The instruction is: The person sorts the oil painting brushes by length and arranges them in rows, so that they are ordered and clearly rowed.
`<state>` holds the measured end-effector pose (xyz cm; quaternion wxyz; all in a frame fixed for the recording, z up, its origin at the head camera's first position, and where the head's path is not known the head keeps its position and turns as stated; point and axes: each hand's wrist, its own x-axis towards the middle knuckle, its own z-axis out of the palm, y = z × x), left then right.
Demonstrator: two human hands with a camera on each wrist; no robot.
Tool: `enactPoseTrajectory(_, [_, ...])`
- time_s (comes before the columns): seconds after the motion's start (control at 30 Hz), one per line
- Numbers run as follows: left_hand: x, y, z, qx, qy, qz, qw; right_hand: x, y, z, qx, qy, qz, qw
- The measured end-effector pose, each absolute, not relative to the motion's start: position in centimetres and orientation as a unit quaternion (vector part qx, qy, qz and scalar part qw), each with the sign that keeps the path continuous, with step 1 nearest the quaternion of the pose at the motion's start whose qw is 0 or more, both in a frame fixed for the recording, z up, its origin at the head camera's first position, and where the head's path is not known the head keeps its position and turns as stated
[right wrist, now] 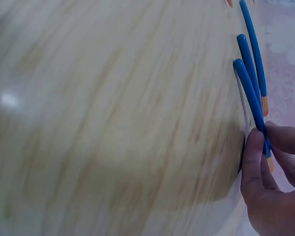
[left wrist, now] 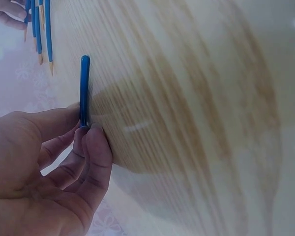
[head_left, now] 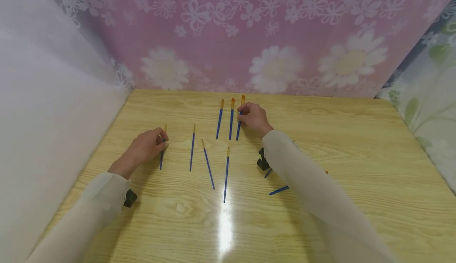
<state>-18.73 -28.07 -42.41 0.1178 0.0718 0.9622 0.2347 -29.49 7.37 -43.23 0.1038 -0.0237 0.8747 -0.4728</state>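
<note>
At the left, my left hand (head_left: 145,145) pinches a thin blue paintbrush (head_left: 162,162) between thumb and fingertips. Its blue handle end (left wrist: 84,86) sticks out of the grip in the left wrist view. Farther back, my right hand (head_left: 255,117) pinches a wider blue paintbrush (head_left: 238,131) with orange bristles; the right wrist view shows its handle (right wrist: 248,88) slanting up from the fingers. Two wide brushes lie just left of it, a middle one (head_left: 231,124) and an outer one (head_left: 219,123). Between the hands lie three thin brushes (head_left: 192,152), bristles pointing away.
Under my right forearm, more blue brushes lie partly hidden, among them one slanted handle (head_left: 279,190). All rest on a pale wooden table (head_left: 171,231). A pink flowered cloth (head_left: 221,49) stands along the back edge, a white wall (head_left: 53,96) at the left.
</note>
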Motion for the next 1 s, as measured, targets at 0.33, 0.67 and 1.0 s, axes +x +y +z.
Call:
enactPoseTrajectory(0.33, [-18.9,-28.0,-42.3,0.075,0.963,0.232,0.114,-29.7,6.4,-43.0,-0.06,0.926,-0.367,0.061])
enactPoseTrajectory(0.67, [-19.2,-27.9,-42.3,0.08,0.963,0.229,0.114,-28.9,6.1,-42.4,-0.063,0.934,-0.346,0.058])
enactPoseTrajectory(1.0, [-19.2,-28.2,-42.4,0.082,0.962,0.234,0.114,-28.1,6.8,-42.4,-0.052,0.923,-0.38,0.038])
